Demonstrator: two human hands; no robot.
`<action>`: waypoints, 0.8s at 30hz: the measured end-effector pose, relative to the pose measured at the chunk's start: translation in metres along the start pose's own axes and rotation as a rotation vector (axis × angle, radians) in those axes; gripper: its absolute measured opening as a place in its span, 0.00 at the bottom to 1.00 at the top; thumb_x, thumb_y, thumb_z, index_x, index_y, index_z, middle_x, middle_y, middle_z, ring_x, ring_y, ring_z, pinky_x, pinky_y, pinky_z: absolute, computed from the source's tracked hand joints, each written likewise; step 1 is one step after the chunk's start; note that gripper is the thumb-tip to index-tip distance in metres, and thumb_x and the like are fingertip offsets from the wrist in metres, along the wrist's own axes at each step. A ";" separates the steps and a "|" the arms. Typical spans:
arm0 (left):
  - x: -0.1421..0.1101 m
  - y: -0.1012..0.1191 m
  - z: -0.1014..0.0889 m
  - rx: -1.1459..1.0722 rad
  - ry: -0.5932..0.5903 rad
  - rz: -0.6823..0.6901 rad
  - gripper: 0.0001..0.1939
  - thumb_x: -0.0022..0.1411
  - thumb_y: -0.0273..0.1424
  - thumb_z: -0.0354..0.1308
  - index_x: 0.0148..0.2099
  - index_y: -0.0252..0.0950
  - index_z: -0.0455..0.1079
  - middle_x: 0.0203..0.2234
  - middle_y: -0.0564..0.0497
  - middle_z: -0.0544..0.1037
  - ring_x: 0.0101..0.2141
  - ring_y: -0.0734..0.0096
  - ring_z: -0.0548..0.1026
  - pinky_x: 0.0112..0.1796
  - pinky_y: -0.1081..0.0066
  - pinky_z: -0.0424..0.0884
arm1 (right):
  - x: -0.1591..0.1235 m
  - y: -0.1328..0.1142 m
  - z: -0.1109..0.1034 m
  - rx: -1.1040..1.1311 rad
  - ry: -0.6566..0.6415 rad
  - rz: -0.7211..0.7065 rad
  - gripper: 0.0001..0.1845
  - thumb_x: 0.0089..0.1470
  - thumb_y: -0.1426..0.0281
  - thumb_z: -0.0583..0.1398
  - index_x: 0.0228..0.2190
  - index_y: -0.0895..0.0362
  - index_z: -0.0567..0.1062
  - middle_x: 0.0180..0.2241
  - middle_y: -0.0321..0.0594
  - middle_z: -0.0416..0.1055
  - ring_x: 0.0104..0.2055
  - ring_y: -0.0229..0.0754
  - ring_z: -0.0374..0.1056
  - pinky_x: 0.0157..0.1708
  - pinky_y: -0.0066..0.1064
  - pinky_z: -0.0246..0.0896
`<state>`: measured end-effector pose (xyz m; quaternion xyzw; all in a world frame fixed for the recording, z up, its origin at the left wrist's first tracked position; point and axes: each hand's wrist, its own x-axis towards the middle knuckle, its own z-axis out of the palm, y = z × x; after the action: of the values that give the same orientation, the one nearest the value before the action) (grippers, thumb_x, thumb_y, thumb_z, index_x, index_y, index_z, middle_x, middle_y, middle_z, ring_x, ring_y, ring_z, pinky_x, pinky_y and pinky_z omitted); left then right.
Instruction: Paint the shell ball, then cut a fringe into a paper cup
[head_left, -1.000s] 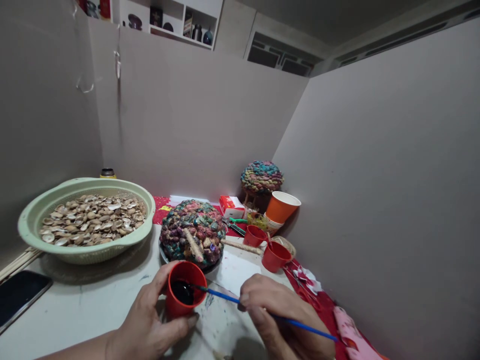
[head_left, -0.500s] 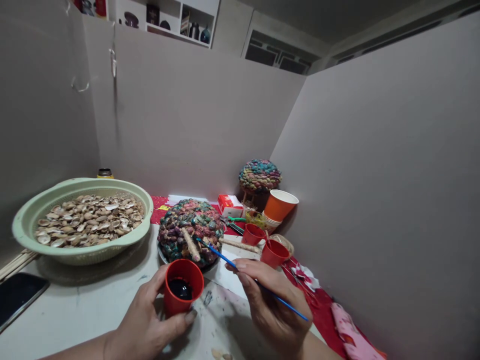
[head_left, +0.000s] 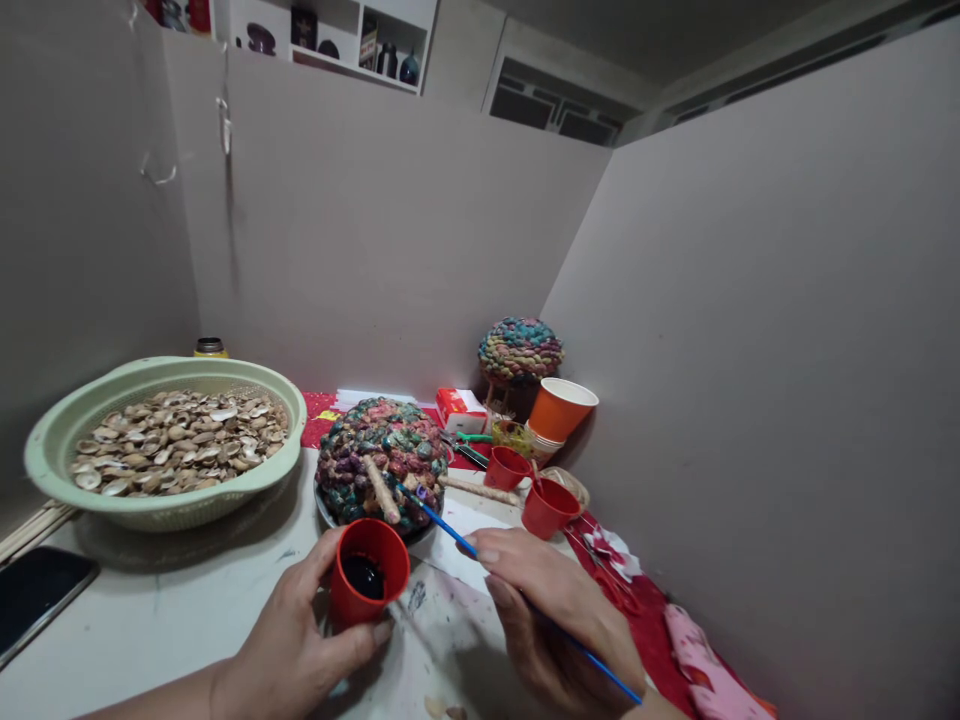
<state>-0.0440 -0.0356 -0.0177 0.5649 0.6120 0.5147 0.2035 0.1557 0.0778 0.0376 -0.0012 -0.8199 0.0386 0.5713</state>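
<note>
A red cup [head_left: 351, 608] with dark liquid in it is held by my left hand [head_left: 304, 625], fingers and thumb wrapped around its sides. My right hand [head_left: 559, 610] pinches a thin blue paintbrush [head_left: 454, 535]. The brush tip meets the lower right part of a dome covered in painted nutshells [head_left: 382, 440], coloured teal, pink, purple and brown. Two rough tan sticks jut from the dome, one toward me [head_left: 381, 488] and one to the right [head_left: 484, 490]. Beneath the dome a dark bowl rim partly shows.
On the left stands a green colander [head_left: 165, 510] full of shells, with a phone [head_left: 41, 595] in front. Behind my right hand are red cups [head_left: 550, 510], orange paper cups [head_left: 562, 405], pliers, a red-and-white box [head_left: 460, 410] and another shell-covered dome [head_left: 520, 350]. Grey panels enclose the table.
My right hand has shifted slightly right and down, and the brush tip has moved a little right and lower on the dome. My left hand and the cup have barely moved.
</note>
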 end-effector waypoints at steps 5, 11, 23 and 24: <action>0.001 -0.003 0.001 0.002 -0.005 -0.007 0.24 0.51 0.27 0.66 0.52 0.39 0.70 0.46 0.48 0.81 0.46 0.59 0.78 0.50 0.64 0.73 | 0.003 0.001 0.002 0.013 -0.029 -0.022 0.12 0.60 0.82 0.56 0.41 0.58 0.74 0.30 0.42 0.79 0.33 0.44 0.79 0.33 0.33 0.77; 0.000 -0.006 0.002 -0.090 -0.034 -0.046 0.22 0.53 0.27 0.65 0.52 0.40 0.69 0.44 0.49 0.80 0.44 0.61 0.79 0.48 0.66 0.75 | 0.005 -0.005 -0.002 0.024 -0.018 0.014 0.11 0.60 0.81 0.55 0.39 0.57 0.74 0.28 0.41 0.78 0.32 0.44 0.79 0.33 0.33 0.77; 0.001 -0.009 0.003 -0.036 -0.042 -0.050 0.25 0.52 0.27 0.66 0.53 0.40 0.69 0.47 0.48 0.80 0.47 0.59 0.78 0.52 0.62 0.72 | 0.009 -0.005 0.002 0.071 -0.074 0.018 0.12 0.58 0.83 0.55 0.39 0.57 0.74 0.28 0.41 0.78 0.30 0.43 0.78 0.32 0.31 0.76; 0.000 -0.010 0.003 -0.047 -0.049 -0.053 0.25 0.52 0.26 0.66 0.53 0.40 0.69 0.47 0.48 0.79 0.47 0.59 0.78 0.52 0.63 0.72 | 0.009 -0.005 0.001 0.068 -0.076 0.012 0.13 0.58 0.83 0.55 0.39 0.57 0.73 0.28 0.41 0.78 0.30 0.43 0.78 0.32 0.31 0.76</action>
<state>-0.0463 -0.0324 -0.0270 0.5559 0.6093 0.5094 0.2453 0.1522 0.0728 0.0459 0.0150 -0.8393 0.0698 0.5390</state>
